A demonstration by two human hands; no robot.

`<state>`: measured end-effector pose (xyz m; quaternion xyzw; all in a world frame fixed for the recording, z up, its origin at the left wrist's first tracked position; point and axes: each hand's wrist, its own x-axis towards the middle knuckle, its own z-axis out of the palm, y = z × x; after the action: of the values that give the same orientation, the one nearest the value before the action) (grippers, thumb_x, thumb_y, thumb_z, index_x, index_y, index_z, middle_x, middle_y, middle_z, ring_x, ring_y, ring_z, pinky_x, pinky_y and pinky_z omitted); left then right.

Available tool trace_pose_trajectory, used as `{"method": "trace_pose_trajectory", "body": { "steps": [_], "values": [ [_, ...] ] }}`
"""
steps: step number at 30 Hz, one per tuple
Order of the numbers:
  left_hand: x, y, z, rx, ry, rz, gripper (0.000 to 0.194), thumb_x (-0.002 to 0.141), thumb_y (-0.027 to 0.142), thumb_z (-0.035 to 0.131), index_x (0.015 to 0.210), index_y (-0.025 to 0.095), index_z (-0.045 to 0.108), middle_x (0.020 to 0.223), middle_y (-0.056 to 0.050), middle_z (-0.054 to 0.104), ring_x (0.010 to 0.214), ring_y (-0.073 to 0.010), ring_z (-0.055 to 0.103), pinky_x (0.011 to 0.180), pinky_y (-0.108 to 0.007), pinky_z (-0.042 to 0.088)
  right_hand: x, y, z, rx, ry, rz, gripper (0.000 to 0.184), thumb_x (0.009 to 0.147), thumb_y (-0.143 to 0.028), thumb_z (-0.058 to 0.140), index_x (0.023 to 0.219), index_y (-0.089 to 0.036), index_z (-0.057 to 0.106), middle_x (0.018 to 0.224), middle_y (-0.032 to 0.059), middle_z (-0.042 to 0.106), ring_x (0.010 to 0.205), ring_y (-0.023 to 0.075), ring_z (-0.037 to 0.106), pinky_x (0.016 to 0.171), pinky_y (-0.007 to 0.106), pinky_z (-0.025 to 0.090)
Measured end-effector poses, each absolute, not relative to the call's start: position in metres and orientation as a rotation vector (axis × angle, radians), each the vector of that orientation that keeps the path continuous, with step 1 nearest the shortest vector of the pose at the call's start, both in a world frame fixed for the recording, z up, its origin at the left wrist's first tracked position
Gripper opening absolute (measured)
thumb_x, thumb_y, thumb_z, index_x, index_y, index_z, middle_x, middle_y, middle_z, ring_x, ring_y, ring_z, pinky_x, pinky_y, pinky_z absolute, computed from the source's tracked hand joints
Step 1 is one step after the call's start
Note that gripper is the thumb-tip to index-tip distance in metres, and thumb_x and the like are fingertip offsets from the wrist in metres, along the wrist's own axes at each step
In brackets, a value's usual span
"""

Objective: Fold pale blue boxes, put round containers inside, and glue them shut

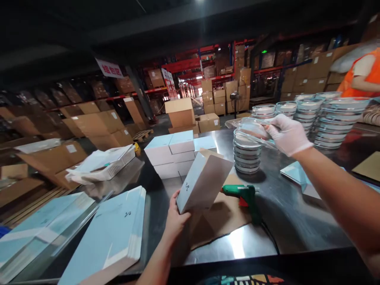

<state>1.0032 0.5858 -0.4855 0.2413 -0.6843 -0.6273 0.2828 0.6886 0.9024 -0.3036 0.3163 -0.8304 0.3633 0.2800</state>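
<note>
My bare left hand (175,217) grips a light blue and white carton (204,184) by its lower end. The carton is tilted, with a brown cardboard flap showing at its upper end. My right hand (287,135), in a white glove, pinches the rim of a clear round glass dish (252,128), tilted over a stack of similar dishes (247,156); I cannot tell whether it touches them. Below and right of the carton, a green glue gun (240,192) lies with its nozzle over a brown cardboard sheet (228,233).
Blue-topped white cartons (169,149) are stacked behind my left hand. Flat light blue cartons (109,225) lie on the left. Taller dish stacks (332,122) stand at the right. A white basket (118,166) sits at back left. A person in orange (362,75) is at far right.
</note>
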Motion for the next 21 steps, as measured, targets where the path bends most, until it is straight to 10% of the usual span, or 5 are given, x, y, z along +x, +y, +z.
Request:
{"method": "trace_pose_trajectory", "body": {
  "steps": [11, 21],
  "values": [
    [0.995, 0.630, -0.535, 0.556, -1.941, -1.857, 0.091, 0.056, 0.038, 0.091, 0.133, 0.026, 0.043, 0.128, -0.011, 0.064, 0.115, -0.0321, 0.067, 0.099, -0.042, 0.056, 0.813, 0.914, -0.266, 1.545, -2.344, 1.029, 0.076, 0.096, -0.092, 0.046, 0.079, -0.021, 0.066, 0.081, 0.0088, 0.070, 0.074, 0.0214, 0.061, 0.072, 0.040, 0.051],
    [0.999, 0.633, -0.548, 0.308, -1.883, -1.813, 0.093, 0.054, 0.036, 0.102, 0.130, 0.025, 0.049, 0.139, -0.016, 0.065, 0.126, -0.0328, 0.068, 0.110, -0.044, 0.054, 0.831, 0.908, -0.259, 1.930, -2.225, 0.797, 0.027, 0.103, -0.038, 0.064, 0.080, -0.025, 0.072, 0.077, 0.0036, 0.069, 0.068, 0.0186, 0.062, 0.060, 0.032, 0.049]
  ]
}}
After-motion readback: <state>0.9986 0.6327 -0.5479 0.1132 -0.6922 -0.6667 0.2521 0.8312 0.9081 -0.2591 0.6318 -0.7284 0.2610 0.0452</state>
